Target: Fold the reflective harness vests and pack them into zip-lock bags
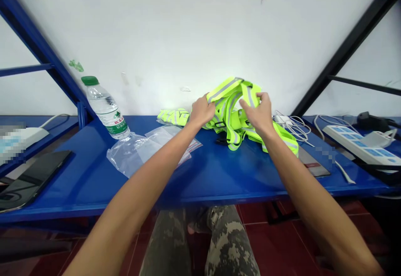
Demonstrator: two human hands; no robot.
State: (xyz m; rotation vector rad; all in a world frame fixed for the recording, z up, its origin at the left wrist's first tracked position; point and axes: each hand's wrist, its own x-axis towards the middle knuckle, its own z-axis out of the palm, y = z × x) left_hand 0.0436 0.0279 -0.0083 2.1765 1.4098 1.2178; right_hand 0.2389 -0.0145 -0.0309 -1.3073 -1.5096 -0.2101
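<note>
A crumpled neon-yellow safety vest (233,127) with grey reflective stripes lies in a heap on the blue table (94,180), its upper part lifted off the surface. My left hand (202,111) grips the vest's left side, and my right hand (258,113) holds a reflective band on its right side. Just left of the heap lies a folded piece of the same neon fabric (173,117), close to my left hand. Part of the vest's underside is hidden behind my hands.
On the table stand a green-capped water bottle (106,108) and a clear plastic bag (138,152). A dark tablet (31,180) lies at the left edge. White cables (296,127) and a power strip (360,144) sit at right. A white wall rises behind the table.
</note>
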